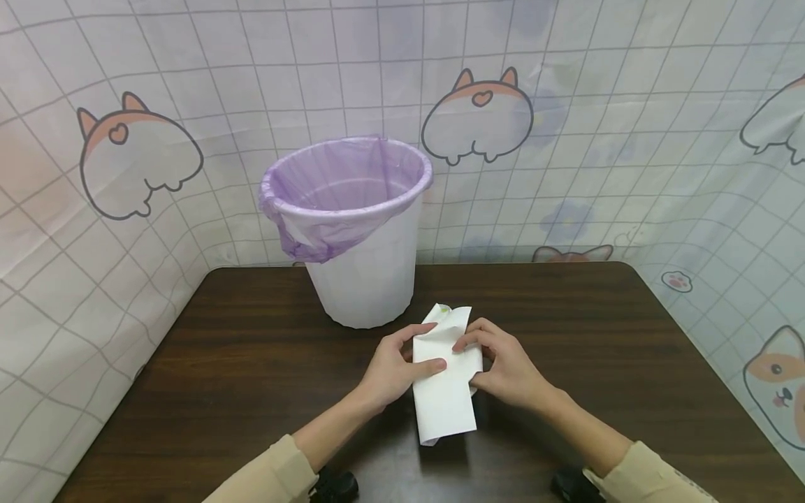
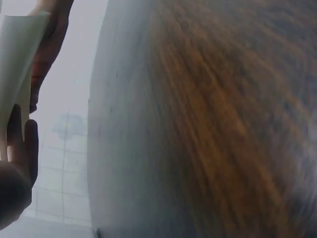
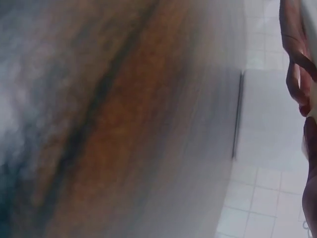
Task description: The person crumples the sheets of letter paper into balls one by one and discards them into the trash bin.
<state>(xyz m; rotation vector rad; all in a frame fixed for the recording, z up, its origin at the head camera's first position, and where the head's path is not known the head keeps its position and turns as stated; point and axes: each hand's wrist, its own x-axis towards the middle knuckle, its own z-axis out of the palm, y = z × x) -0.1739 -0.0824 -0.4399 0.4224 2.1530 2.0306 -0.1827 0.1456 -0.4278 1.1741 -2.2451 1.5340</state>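
A folded sheet of white paper (image 1: 443,405) is held above the table between both hands, with a small greenish mark near its top end. The left hand (image 1: 402,367) pinches its left side, thumb on the front face and the other fingers partly behind. On the right edge, the right hand (image 1: 506,363) grips the paper with its fingertips bent over the front; its thumb is partly hidden at the edge. Part of the pale paper (image 2: 17,64) appears in the left wrist view beside fingers. Only fingers of a hand (image 3: 297,59) and a sliver of paper show in the right wrist view.
A white bin (image 1: 371,279) with a purple liner (image 1: 327,237) stands at the back of the dark wooden table (image 1: 251,363), left of the paper. Behind and beside the table hangs a grid-patterned cloth (image 1: 283,77) with cartoon animals. Dark devices (image 1: 336,485) sit at the wrists.
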